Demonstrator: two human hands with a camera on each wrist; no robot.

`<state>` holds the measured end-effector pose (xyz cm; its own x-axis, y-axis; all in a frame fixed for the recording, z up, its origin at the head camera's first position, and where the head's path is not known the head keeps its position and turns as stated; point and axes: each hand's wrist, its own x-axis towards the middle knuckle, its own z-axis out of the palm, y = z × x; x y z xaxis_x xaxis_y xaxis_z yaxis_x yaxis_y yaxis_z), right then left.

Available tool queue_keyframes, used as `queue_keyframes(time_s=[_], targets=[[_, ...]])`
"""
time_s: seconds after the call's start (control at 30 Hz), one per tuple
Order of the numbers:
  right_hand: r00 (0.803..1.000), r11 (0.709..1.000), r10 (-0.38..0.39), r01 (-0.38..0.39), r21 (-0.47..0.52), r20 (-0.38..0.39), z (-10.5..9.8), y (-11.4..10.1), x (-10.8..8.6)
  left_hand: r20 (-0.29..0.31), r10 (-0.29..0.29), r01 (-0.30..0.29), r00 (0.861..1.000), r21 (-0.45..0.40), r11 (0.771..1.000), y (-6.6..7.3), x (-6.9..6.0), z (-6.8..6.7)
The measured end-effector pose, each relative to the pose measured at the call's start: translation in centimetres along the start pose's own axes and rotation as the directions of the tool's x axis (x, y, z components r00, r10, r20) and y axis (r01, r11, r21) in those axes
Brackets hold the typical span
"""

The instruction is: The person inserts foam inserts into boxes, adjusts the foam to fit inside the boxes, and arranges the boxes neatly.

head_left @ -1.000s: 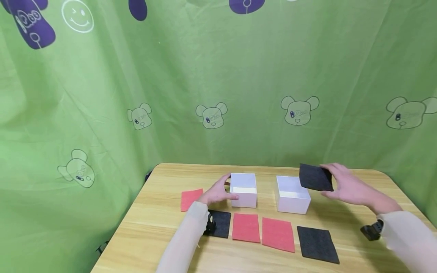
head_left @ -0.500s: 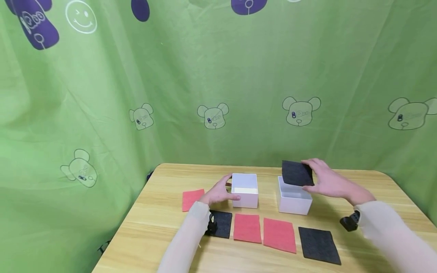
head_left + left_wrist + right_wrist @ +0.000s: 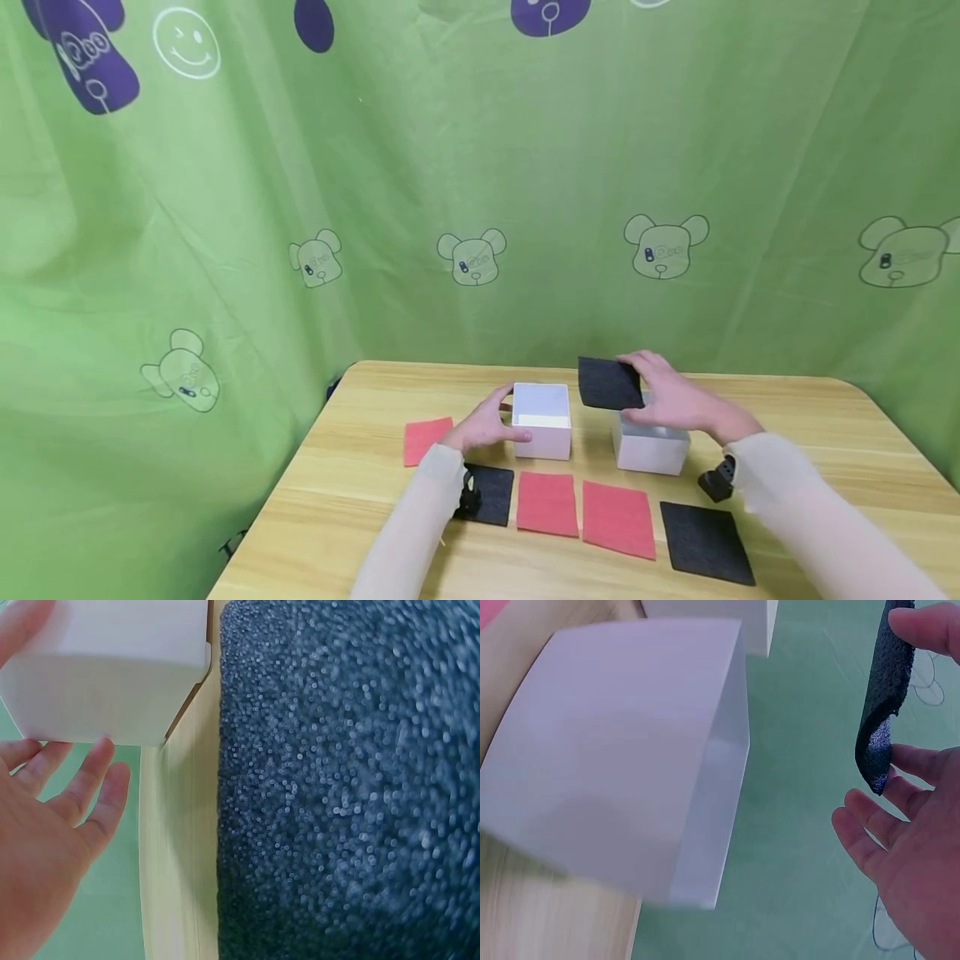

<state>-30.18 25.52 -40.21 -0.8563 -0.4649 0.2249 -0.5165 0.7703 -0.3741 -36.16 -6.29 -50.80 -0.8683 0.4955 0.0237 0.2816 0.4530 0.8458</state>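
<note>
In the head view my right hand (image 3: 671, 398) pinches a black cloth square (image 3: 608, 383) by its right side, holding it up between the two white boxes. The right wrist view shows that cloth (image 3: 885, 697) bent between the thumb and fingers of my right hand (image 3: 922, 817). Below that hand stands the right white box (image 3: 651, 450), with its top uncovered. My left hand (image 3: 486, 423) grips the left white box (image 3: 542, 442) from its left side, thumb at the front. In the left wrist view its fingers (image 3: 90, 776) touch the box (image 3: 105, 690).
On the wooden table (image 3: 337, 500) lie a red square (image 3: 426, 440) at the left, a black square (image 3: 491, 496) partly behind the left wrist, two red squares (image 3: 547, 503) (image 3: 618, 518) and another black square (image 3: 707, 542) in front. A green curtain (image 3: 525, 317) hangs behind.
My right hand has moved left with the black cloth, from the right side of the right box to the space between the boxes. My left hand keeps its grip on the left box.
</note>
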Motion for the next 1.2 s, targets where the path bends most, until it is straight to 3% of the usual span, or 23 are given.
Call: queue_keyframes(time_s=[0.4, 0.73, 1.17, 1.2], targets=[[1.000, 0.999, 0.008, -0.009, 0.033, 0.029, 2.0, -1.5, 2.3, 0.001, -0.002, 0.002, 1.000, -0.011, 1.000, -0.3, 0.0, 0.0], [1.000, 0.998, -0.021, 0.021, 0.060, 0.002, 4.2, -1.7, 4.2, 0.010, 0.011, -0.011, 1.000, -0.017, 1.000, 0.0, 0.1, -0.1], [0.999, 0.997, 0.000, -0.003, 0.072, 0.043, 6.5, -1.9, 5.1, 0.019, 0.042, -0.040, 0.999, -0.066, 0.997, -0.2, 0.0, -0.2], [0.999, 0.997, 0.002, -0.006, 0.077, 0.049, 6.5, -2.0, 5.1, 0.025, 0.045, -0.043, 0.999, -0.075, 0.996, 0.2, -0.3, -0.4]])
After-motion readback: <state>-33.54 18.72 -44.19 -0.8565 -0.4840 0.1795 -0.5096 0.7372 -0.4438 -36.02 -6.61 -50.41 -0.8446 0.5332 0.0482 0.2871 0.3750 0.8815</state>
